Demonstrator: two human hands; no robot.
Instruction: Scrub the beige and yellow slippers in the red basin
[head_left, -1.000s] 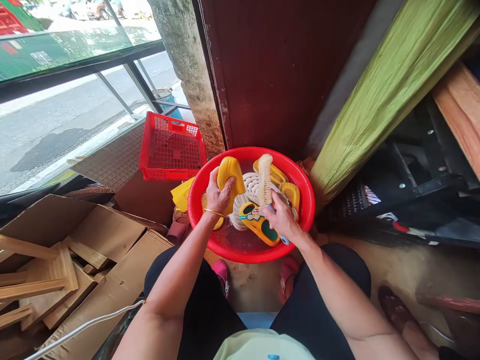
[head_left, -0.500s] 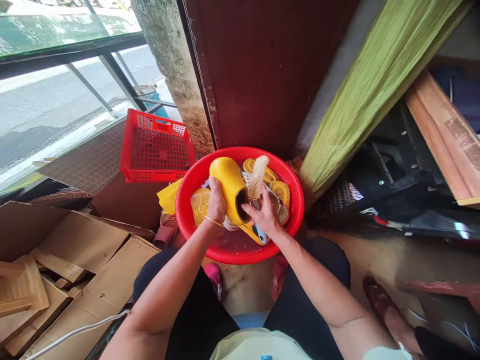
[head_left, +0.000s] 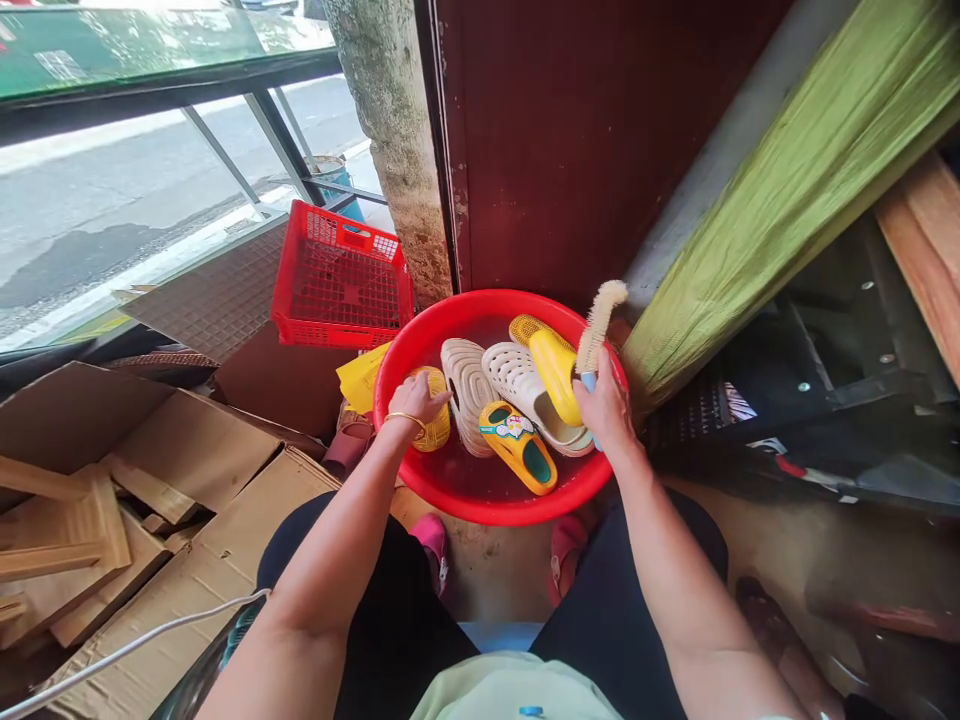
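Brush (head_left: 597, 330) gripped by right hand (head_left: 606, 408) at red basin (head_left: 487, 515). Yellow shoe (head_left: 433, 434) inside partly covered by left hand (head_left: 415, 398); whether it is grasped cannot be told.

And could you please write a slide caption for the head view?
Over a red basin of clogs, the right hand grips a brush while the left hand is at a yellow sole.

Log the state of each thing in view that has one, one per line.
Brush: in the right hand, bristles up.
Left hand: over a sole-up yellow clog; contact unclear.
Red tub: upright, holding shoes.
Holed white clog: right side up.
Other white clog: sole up.
Cartoon clog: right side up.
Plain yellow clog: upper showing.
Red crate: open-topped.
Cardboard box: open, holding wood.
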